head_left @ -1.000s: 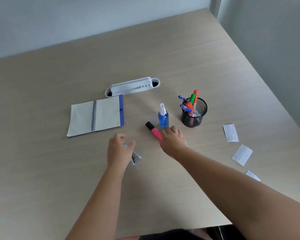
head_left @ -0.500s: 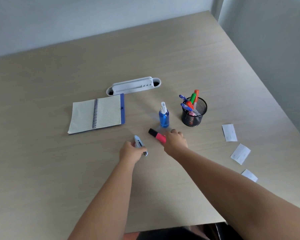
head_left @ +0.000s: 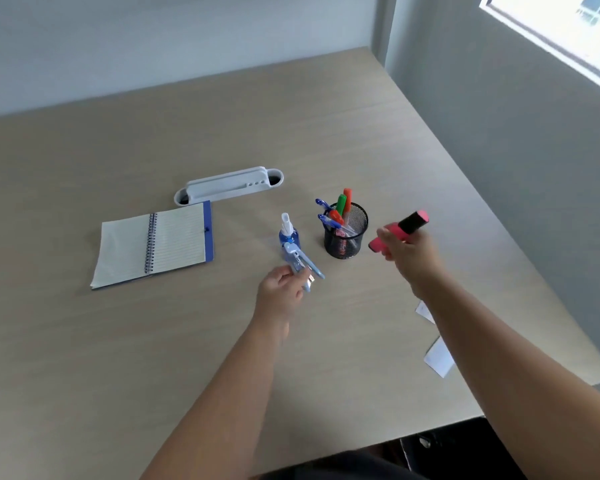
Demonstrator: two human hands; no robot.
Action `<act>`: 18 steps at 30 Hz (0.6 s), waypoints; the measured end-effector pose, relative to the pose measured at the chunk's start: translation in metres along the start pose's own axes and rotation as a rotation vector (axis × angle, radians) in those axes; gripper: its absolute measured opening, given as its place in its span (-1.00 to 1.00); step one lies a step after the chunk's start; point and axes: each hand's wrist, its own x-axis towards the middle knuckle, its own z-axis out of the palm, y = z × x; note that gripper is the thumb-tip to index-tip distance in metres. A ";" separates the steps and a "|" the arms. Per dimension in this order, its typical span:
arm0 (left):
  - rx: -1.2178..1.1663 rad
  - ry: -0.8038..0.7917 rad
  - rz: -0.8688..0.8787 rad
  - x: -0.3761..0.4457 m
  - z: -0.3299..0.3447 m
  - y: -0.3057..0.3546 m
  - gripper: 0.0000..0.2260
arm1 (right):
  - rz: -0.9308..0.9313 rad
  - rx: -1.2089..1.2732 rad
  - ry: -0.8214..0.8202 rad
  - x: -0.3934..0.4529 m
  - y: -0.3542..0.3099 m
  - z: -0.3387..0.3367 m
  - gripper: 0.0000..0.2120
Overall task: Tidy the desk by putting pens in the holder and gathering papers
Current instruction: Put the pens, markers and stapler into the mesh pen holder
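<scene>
A black mesh pen holder [head_left: 347, 242] stands mid-desk with several pens and markers in it. My right hand [head_left: 408, 253] is raised just right of the holder, gripping a pink highlighter [head_left: 399, 229] with a black cap that points up and right. My left hand [head_left: 282, 291] is lifted in front of the holder and grips a light blue stapler [head_left: 300, 265], whose jaws hang apart. Small white paper slips [head_left: 438, 358] lie on the desk at the right, partly hidden under my right forearm.
A blue spray bottle [head_left: 288, 235] stands just left of the holder, behind the stapler. An open spiral notebook [head_left: 174, 244] lies at the left. A white desk organiser [head_left: 229, 186] sits behind it. The desk's right edge runs close to the slips.
My right hand has lifted the pink highlighter off the desk and carried it right, beside the holder. My left hand has raised the stapler off the desk toward the spray bottle.
</scene>
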 end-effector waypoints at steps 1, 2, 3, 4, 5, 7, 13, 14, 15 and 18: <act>0.003 -0.016 0.075 0.000 0.014 0.005 -0.90 | -0.017 0.028 0.021 0.006 -0.009 -0.001 -0.85; 0.021 -0.024 0.152 0.001 0.027 0.010 -0.89 | -0.031 0.044 0.032 0.012 -0.018 -0.002 -0.83; 0.064 0.005 0.228 0.005 0.035 0.015 -0.89 | -0.046 0.045 0.030 0.017 -0.025 0.002 -0.82; 0.132 0.059 0.288 0.009 0.043 0.020 -0.90 | -0.064 0.029 0.025 0.021 -0.029 0.005 -0.84; 0.204 0.126 0.333 0.012 0.049 0.024 -0.90 | -0.085 0.010 0.018 0.023 -0.033 0.007 -0.86; 0.313 0.243 0.399 0.018 0.057 0.030 -0.88 | -0.104 -0.015 0.005 0.028 -0.034 0.014 -0.88; 0.536 0.272 0.557 0.037 0.063 0.024 -0.87 | -0.146 -0.177 0.006 0.036 -0.028 0.023 -0.88; 0.571 0.252 0.568 0.040 0.064 0.024 -0.87 | -0.137 -0.208 -0.002 0.038 -0.027 0.023 -0.83; 0.613 0.225 0.572 0.043 0.066 0.022 -0.87 | -0.129 -0.239 -0.011 0.040 -0.027 0.022 -0.78; 0.750 0.125 0.568 0.050 0.059 0.017 -0.77 | -0.134 -0.293 -0.043 0.044 -0.021 0.030 -0.66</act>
